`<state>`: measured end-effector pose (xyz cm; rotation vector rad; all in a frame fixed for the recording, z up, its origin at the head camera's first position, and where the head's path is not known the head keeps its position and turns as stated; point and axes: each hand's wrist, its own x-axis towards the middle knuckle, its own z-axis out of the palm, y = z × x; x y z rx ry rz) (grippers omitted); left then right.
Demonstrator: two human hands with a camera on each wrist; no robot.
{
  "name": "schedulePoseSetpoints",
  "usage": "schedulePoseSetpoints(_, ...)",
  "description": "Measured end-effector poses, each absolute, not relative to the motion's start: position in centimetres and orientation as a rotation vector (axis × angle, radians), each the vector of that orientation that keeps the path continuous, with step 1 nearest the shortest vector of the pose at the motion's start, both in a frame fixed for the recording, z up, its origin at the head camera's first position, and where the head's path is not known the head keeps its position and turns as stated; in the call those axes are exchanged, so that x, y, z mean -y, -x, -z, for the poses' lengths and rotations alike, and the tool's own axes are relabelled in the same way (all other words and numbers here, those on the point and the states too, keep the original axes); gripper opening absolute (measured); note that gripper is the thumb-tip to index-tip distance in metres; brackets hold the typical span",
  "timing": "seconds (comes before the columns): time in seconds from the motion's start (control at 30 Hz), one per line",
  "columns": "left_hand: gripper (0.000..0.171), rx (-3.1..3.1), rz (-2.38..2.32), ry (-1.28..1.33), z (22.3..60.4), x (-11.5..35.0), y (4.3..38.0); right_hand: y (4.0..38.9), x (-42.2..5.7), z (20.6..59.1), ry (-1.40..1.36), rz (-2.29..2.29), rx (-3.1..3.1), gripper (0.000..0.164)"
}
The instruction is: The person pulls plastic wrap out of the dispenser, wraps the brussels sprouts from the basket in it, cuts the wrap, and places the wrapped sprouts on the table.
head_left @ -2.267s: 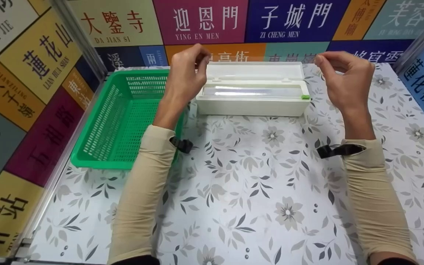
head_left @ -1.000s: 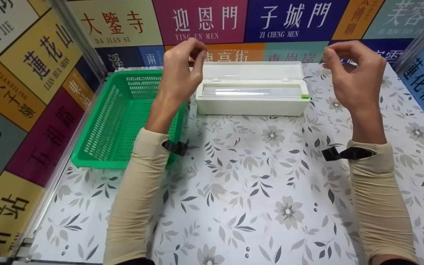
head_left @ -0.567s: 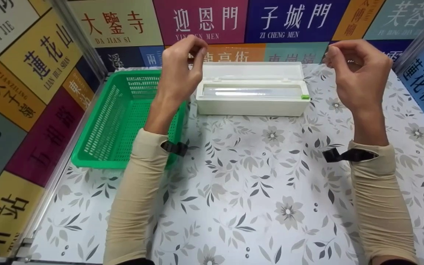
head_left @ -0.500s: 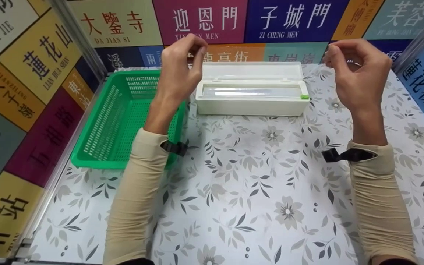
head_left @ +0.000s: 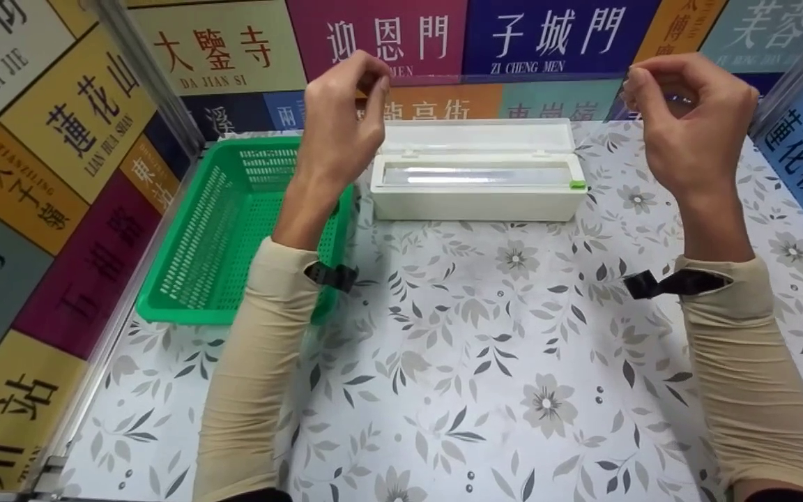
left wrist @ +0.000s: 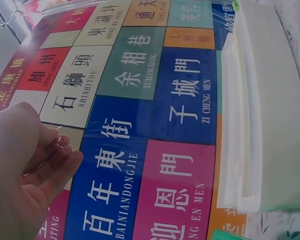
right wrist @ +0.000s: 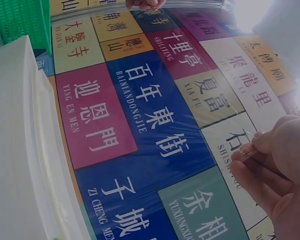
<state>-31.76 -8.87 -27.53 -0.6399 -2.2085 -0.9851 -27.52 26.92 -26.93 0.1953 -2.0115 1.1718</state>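
Observation:
Both hands hold a clear sheet of cling film (head_left: 513, 78) up in the air between them, above and behind a white cling film dispenser (head_left: 478, 204). A corner is pinched between thumb and fingers of the left hand (head_left: 342, 125), near the green basket. On the other side, the right hand (head_left: 700, 129) pinches the opposite corner; crumpled film (right wrist: 248, 150) shows at its fingertips in the right wrist view. Faint creases cross the see-through sheet. The dispenser's lid (head_left: 478, 136) stands open at the back, and a green slider (head_left: 576, 185) sits at its right end.
A green perforated basket (head_left: 154, 296) stands at the left, partly behind the left forearm. The table (head_left: 457, 335) has a floral cover. Panels with large printed characters (head_left: 380, 38) close off the back and both sides.
Both hands have risen, and the right hand has moved to the right, so the hands are farther apart with the film between them. Dispenser and basket have stayed put.

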Motion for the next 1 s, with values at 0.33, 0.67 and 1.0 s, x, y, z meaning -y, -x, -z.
schedulePoseSetpoints(0.33,0.020,2.183,0.989,0.616,26.3,8.5,31.8,27.8,-26.9,25.5,-0.226,-1.154,1.998,0.020)
schedulePoseSetpoints(0.67,0.020,2.191,0.965,0.664,26.1,9.2,30.6,27.0,-28.1,26.2,-0.326,-1.120,2.046,0.022)
schedulePoseSetpoints(1.0,0.021,2.303,0.895,0.728,27.0,10.0,27.3,24.0,-30.7,28.0,-0.522,-1.070,2.256,0.019)
